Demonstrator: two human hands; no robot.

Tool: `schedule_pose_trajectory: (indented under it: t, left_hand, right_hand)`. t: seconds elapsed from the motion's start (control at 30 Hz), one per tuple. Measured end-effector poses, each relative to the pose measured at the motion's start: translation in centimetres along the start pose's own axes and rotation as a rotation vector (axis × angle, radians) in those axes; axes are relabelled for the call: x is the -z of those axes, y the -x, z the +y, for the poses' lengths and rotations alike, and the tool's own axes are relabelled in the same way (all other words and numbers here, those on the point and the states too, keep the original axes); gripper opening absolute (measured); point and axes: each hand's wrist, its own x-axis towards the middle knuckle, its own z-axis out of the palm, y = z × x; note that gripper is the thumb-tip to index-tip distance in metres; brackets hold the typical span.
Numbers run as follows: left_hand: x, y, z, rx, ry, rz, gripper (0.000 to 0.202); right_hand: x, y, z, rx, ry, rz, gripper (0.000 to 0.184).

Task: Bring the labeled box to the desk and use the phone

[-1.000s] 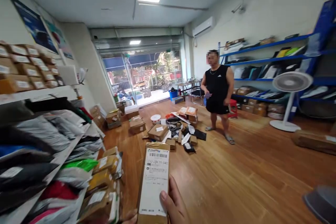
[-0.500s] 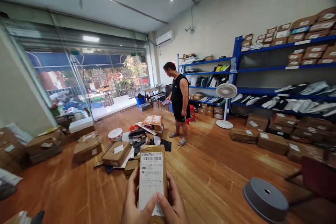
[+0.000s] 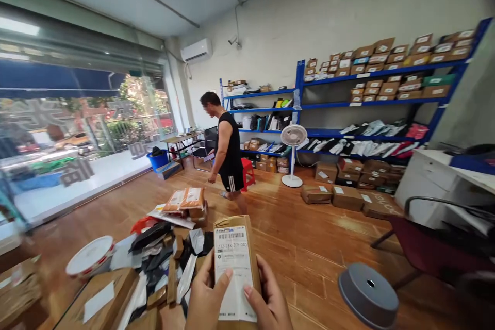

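Between my two hands is a small brown cardboard box [image 3: 233, 232], tilted so that its white printed shipping label faces me. My left hand [image 3: 204, 289] wraps its left side, with the thumb resting on the label. On the opposite side my right hand [image 3: 268, 296] grips the edge, its thumb on the label's lower right. The fingers behind the box are hidden. Just beyond the hands a heap of parcels and bags [image 3: 162, 258] lies on the floor, with orange-and-white packages [image 3: 183, 199] stacked at its far end.
A person [image 3: 228, 144] in black stands past the heap. Blue shelves [image 3: 328, 105] with boxes and bags line the wall, a white fan [image 3: 294, 136] before them. A grey round stool [image 3: 367, 294] and a dark red chair [image 3: 441, 245] stand at right. A large carton [image 3: 127, 281] lies at left.
The view has turned right and come nearer the heap. My left thumb has shifted up the label, and the thumbs are farther apart. The person has turned and stepped toward the left.
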Motion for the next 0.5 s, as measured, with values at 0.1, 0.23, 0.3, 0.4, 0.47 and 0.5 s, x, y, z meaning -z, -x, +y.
schedule_pose_trajectory:
  t: [0.1, 0.23, 0.3, 0.4, 0.47, 0.5]
  left_hand:
    - [-1.8, -6.6, -0.4, 0.111, 0.073, -0.154, 0.078]
    - [-5.7, -14.3, -1.5, 0.183, 0.09, -0.344, 0.074]
    - [-8.1, -18.1, -2.2, 0.167, 0.044, -0.407, 0.071]
    - [-11.7, -24.3, -3.5, 0.143, -0.005, -0.453, 0.068]
    - [-13.8, -28.8, -4.7, 0.128, 0.006, -0.442, 0.065]
    - [-14.7, -31.1, -5.4, 0.115, 0.021, -0.42, 0.064]
  right_hand:
    - [-0.2, -5.0, -0.1, -0.017, -0.007, 0.143, 0.068]
    - [1.2, -11.5, 0.4, -0.048, -0.003, 0.258, 0.068]
    - [2.6, -15.2, 1.3, -0.045, -0.014, 0.308, 0.068]
    - [5.1, -21.7, 3.3, -0.054, -0.026, 0.347, 0.068]
    - [6.9, -26.6, 5.0, -0.082, -0.035, 0.324, 0.067]
    - [7.7, -29.3, 6.0, -0.099, -0.046, 0.299, 0.067]
